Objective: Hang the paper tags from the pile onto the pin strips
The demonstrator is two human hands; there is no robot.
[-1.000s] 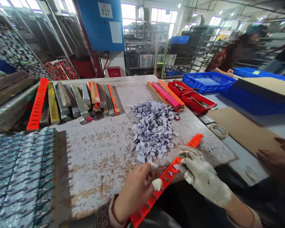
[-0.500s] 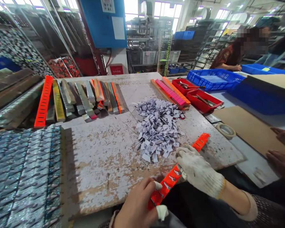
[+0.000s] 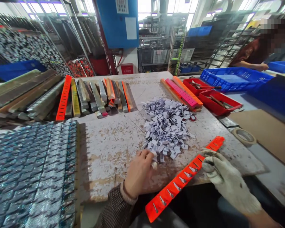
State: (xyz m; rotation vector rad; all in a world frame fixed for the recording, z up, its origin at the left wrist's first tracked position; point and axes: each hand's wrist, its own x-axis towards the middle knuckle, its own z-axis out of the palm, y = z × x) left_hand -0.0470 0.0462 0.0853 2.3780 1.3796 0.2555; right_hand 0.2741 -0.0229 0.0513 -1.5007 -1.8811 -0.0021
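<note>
On the worn counter [image 3: 106,142]: pale pile [image 3: 166,126]; left hand [image 3: 137,174] at its near edge, grip unclear; orange strip [image 3: 174,187] across the front edge, clamped in gloved right hand [image 3: 231,182]; behind, blue cabinet [image 3: 116,31].

No wording can be read with certainty. A row of pale characters is borne by the red box [image 3: 127,69], too small to be made out. On the blue cabinet [image 3: 109,27], a sheet with small dark print [image 3: 122,6] is posted, its contents likewise illegible.
</note>
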